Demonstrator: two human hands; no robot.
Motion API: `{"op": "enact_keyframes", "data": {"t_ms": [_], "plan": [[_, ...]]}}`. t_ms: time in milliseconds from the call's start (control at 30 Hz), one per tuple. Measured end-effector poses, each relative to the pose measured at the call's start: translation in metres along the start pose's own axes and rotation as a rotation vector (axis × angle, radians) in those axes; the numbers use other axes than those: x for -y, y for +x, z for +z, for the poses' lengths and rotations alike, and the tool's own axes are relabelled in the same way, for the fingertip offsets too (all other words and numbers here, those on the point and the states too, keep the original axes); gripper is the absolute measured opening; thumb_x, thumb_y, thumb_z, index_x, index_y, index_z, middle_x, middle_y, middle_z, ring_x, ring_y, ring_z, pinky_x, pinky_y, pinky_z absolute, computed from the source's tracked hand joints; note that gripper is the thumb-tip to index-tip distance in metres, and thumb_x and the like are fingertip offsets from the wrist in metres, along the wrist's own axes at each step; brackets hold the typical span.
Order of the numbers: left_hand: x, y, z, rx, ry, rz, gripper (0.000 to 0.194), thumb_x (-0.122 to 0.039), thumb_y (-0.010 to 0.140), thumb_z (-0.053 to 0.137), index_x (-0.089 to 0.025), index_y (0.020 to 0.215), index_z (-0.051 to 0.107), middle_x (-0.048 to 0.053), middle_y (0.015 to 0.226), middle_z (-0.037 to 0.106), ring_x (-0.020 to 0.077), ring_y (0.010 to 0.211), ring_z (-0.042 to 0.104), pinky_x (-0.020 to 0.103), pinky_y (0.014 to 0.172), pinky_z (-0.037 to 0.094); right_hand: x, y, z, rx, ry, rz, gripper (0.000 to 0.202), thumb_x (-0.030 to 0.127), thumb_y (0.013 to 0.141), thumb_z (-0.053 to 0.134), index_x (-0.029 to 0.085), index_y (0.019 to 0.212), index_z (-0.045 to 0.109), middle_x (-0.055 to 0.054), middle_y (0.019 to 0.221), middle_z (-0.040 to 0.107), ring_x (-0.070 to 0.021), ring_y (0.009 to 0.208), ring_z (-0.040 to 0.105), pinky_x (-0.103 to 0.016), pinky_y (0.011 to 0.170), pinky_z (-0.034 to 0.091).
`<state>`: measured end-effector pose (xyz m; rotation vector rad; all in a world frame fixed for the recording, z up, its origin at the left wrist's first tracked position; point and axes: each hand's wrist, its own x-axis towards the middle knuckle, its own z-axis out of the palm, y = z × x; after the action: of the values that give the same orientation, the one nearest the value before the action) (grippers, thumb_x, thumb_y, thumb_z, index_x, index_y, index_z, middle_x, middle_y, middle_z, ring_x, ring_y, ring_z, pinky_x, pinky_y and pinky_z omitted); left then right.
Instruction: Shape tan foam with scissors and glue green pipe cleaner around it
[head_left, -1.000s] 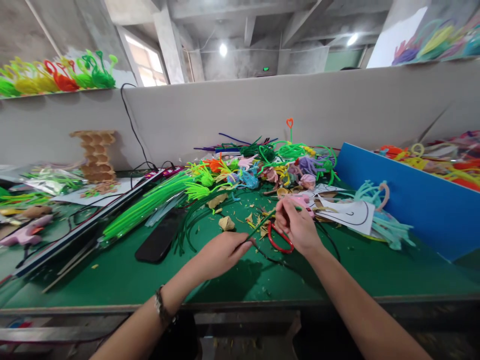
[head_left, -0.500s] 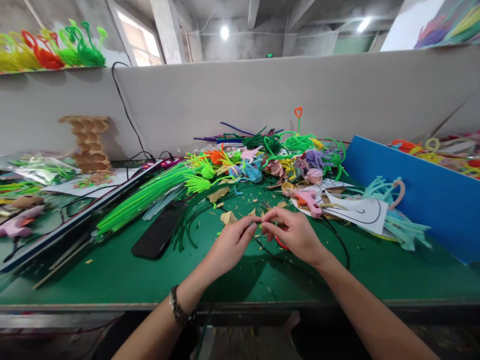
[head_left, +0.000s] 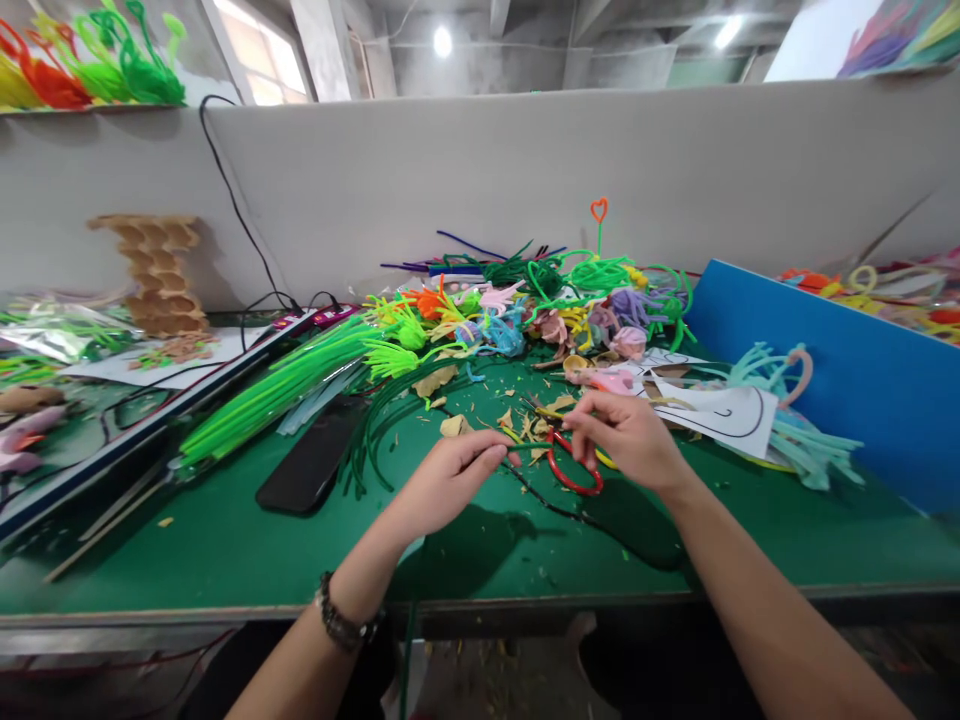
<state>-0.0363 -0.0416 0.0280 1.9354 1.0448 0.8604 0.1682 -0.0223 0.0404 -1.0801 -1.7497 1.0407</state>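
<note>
My left hand (head_left: 457, 475) is closed in a pinch on a dark green pipe cleaner (head_left: 531, 447), whose short end points right from the fingertips. My right hand (head_left: 626, 435) is a little farther right, its thumb and fingertips pressed together; what they hold, if anything, is hidden. Just below those fingers lies a red-handled pair of scissors (head_left: 576, 482) on the table. A yellow-handled tool partly shows under the right hand, too covered to name. Tan scraps (head_left: 455, 426) are scattered around.
On the green table (head_left: 480, 560), a black phone (head_left: 311, 458) and a bundle of bright green pipe cleaners (head_left: 277, 385) lie left. Coloured pipe-cleaner pieces (head_left: 502, 330) are heaped behind. A pink glue gun (head_left: 611, 380), paper patterns (head_left: 724, 412) and a blue board (head_left: 810, 370) stand right.
My hands have come apart: the right has moved right and slightly up, baring the scissors and the green pipe cleaner's end. My left hand stays nearly in place. The view has shifted slightly.
</note>
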Motion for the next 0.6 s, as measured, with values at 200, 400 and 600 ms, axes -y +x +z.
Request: {"op": "enact_keyframes", "data": {"t_ms": [200, 400, 600], "plan": [[0.009, 0.001, -0.004, -0.177, -0.062, -0.070, 0.022, -0.031, 0.080, 0.043, -0.015, 0.083, 0.058, -0.001, 0.063, 0.052, 0.0069, 0.047, 0.030, 0.017, 0.040, 0.024, -0.003, 0.003, -0.021, 0.008, -0.625, -0.199, 0.026, 0.037, 0.082, 0.043, 0.024, 0.085, 0.065, -0.007, 0.110, 0.061, -0.0209, 0.105, 0.054, -0.036, 0.089, 0.042], [0.011, 0.003, 0.002, -0.184, -0.204, -0.140, 0.024, -0.032, 0.083, 0.036, -0.016, 0.094, 0.052, -0.008, 0.047, 0.040, 0.0046, 0.032, 0.032, 0.016, 0.033, 0.025, -0.014, 0.007, -0.027, -0.311, -1.287, 0.405, 0.036, 0.025, 0.087, 0.031, 0.012, 0.103, 0.061, -0.018, 0.094, 0.064, -0.0313, 0.089, 0.060, -0.043, 0.072, 0.045], [0.012, 0.004, 0.006, -0.127, -0.238, -0.161, 0.022, -0.033, 0.086, 0.031, -0.018, 0.090, 0.045, -0.010, 0.045, 0.043, 0.0056, 0.030, 0.037, 0.017, 0.034, 0.030, -0.040, 0.018, -0.028, -0.345, -1.318, 0.435, 0.043, 0.035, 0.084, 0.039, 0.004, 0.110, 0.053, -0.024, 0.106, 0.057, -0.0333, 0.100, 0.054, -0.038, 0.070, 0.045]]}}
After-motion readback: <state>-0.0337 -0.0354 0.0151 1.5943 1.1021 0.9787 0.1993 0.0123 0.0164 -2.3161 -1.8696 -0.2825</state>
